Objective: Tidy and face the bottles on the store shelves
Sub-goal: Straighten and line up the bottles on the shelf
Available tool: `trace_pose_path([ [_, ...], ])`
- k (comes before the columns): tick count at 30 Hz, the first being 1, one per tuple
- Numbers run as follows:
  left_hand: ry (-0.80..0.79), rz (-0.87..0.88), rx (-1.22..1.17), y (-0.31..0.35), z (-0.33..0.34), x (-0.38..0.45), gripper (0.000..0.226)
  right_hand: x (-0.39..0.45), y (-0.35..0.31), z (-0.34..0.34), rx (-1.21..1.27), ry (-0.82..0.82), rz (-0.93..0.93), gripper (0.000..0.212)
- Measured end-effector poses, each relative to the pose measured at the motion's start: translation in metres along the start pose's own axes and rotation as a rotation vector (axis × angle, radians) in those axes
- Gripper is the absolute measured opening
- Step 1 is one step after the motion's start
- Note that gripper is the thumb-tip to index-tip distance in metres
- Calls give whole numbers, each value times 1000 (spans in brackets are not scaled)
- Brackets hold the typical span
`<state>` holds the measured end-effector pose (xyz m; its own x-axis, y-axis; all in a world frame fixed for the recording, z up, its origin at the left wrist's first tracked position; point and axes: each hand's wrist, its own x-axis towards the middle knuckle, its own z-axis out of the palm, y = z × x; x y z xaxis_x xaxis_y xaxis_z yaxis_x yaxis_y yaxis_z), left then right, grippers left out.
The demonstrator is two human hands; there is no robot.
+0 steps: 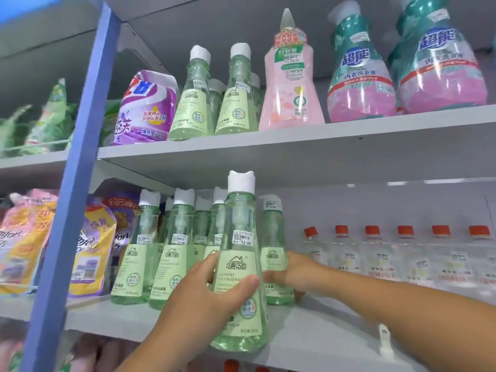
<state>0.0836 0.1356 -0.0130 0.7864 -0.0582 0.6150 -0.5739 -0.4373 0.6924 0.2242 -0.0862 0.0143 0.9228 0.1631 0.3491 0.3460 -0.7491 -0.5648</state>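
Observation:
My left hand (204, 299) grips a pale green bottle (240, 253) with a white cap, held in front of the middle shelf's edge with its label facing me. My right hand (291, 275) reaches into the shelf and holds the base of another green bottle (273, 251) standing at the right end of the group. Several more green bottles (171, 253) stand in rows to the left on the middle shelf (134, 318). Two matching green bottles (193, 98) stand on the upper shelf (268, 140).
Clear bottles with orange caps (373, 253) line the middle shelf to the right. Refill pouches (91, 248) lie to the left past a blue upright post (77, 183). The upper shelf holds a purple bag (146, 108), a pink bottle (291, 76) and teal-and-pink bottles (359, 68).

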Motion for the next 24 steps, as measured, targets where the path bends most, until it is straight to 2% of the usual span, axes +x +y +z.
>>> trace_pose_path([
  [5,11,3,22,-12,7,13,25,13,18,15,19,97,-24,63],
  [9,59,11,102,-24,20,22,51,10,13,15,-12,88,-69,47],
  [11,106,23,175,-23,30,25,57,-1,2,5,-35,17,-27,36],
  [12,130,39,219,-21,36,26,58,-6,-1,-3,-39,-27,26,47],
  [14,175,87,371,-19,47,29,61,-9,-1,-19,-49,-39,149,80],
  [15,207,123,492,-17,51,30,61,-11,-3,-28,-37,-22,175,87],
  [16,238,154,618,-16,55,31,64,-15,-4,-34,-6,12,184,88],
  [19,252,161,886,-13,55,38,83,-36,-20,-54,225,73,175,72],
  [21,190,184,861,-19,48,44,93,-56,-36,-63,332,45,125,61],
  [23,179,222,626,-29,29,49,94,-73,-50,-64,257,-9,77,52],
  [24,213,236,515,-34,18,52,89,-80,-55,-60,189,-45,70,55],
])
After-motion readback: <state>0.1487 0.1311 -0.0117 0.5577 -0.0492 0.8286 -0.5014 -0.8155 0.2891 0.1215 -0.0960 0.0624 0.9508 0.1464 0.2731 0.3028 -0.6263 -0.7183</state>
